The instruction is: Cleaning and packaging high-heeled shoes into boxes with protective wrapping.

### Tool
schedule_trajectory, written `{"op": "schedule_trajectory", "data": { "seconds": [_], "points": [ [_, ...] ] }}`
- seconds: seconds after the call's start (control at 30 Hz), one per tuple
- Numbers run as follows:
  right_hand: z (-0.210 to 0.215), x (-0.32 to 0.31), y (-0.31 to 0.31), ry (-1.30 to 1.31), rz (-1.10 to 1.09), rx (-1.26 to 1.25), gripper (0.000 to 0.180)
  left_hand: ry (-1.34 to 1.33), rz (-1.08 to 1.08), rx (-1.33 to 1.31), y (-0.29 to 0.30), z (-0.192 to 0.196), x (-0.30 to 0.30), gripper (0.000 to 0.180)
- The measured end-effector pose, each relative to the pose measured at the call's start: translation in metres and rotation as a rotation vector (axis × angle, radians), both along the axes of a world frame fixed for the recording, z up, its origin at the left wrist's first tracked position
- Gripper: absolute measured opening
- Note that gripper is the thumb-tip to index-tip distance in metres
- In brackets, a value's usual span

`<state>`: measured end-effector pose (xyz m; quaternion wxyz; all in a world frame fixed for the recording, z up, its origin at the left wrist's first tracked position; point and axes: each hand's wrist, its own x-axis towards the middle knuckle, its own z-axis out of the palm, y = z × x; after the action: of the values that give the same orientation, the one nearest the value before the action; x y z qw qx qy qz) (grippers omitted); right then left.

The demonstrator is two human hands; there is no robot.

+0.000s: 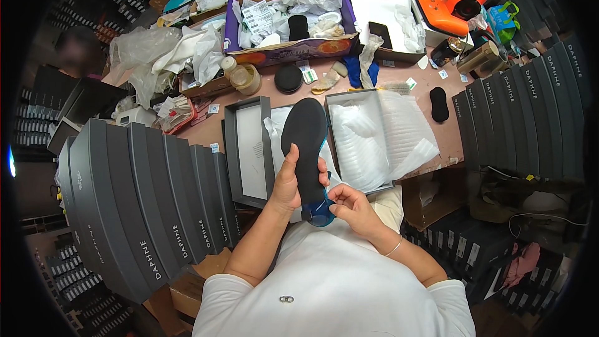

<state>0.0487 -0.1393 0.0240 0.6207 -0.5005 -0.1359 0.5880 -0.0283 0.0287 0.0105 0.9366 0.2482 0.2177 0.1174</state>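
Observation:
My left hand (287, 182) is wrapped around the middle of a shoe (304, 131), thumb on its black sole, which faces up toward me. Blue shows along the shoe's edge and at its heel, the end closest to my body. There, the thumb and fingers of my right hand (353, 208) pinch the blue heel edge. Just beyond the shoe lies an open grey shoebox (333, 130), with a bundle in white foam wrap (359, 143) inside. A grey box lid (268, 126) rests to the left, its white inside up. The shoe covers part of the paper between them.
Stacked grey shoeboxes flank me at left (140, 206) and right (521, 115). Across the table (418, 78) stand a purple carton (293, 51) of crumpled paper, a jar (243, 78), a round black tin (289, 79) and an orange device (444, 15). A black insole-shaped pad (439, 104) lies right.

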Motion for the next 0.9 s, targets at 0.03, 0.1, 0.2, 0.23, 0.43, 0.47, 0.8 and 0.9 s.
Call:
{"op": "schedule_trajectory", "data": {
  "seconds": [0.03, 0.1, 0.2, 0.23, 0.43, 0.47, 0.8, 0.9],
  "points": [
    [-0.001, 0.000, 0.001, 0.005, -0.006, -0.001, 0.018, 0.031, 0.011, 0.023, -0.001, 0.000, -0.001, 0.058],
    [-0.004, 0.000, -0.002, 0.055, -0.028, 0.017, 0.018, 0.072, 0.012, 0.154, -0.007, -0.006, -0.007, 0.060],
    [-0.012, 0.007, -0.007, 0.062, -0.026, 0.068, 0.017, 0.083, -0.098, 0.201, -0.034, -0.013, -0.025, 0.059],
    [-0.011, 0.009, -0.004, 0.014, -0.029, 0.051, 0.017, 0.120, -0.137, 0.092, -0.043, -0.013, -0.031, 0.052],
    [-0.019, 0.080, 0.005, -0.752, 0.004, -0.074, 0.014, 0.191, 0.014, 0.092, -0.040, -0.035, -0.016, 0.030],
    [-0.021, 0.101, 0.011, -0.775, -0.058, -0.102, 0.016, 0.246, 0.091, 0.253, -0.038, -0.051, -0.010, 0.028],
    [-0.080, 0.356, 0.138, -1.341, -0.437, -0.198, 0.024, 0.448, 0.119, 0.311, -0.030, -0.050, -0.008, 0.031],
    [-0.081, 0.379, 0.171, -1.567, -0.258, -0.349, 0.032, 0.381, 0.163, 0.324, -0.028, -0.030, 0.004, 0.034]
  ]
}}
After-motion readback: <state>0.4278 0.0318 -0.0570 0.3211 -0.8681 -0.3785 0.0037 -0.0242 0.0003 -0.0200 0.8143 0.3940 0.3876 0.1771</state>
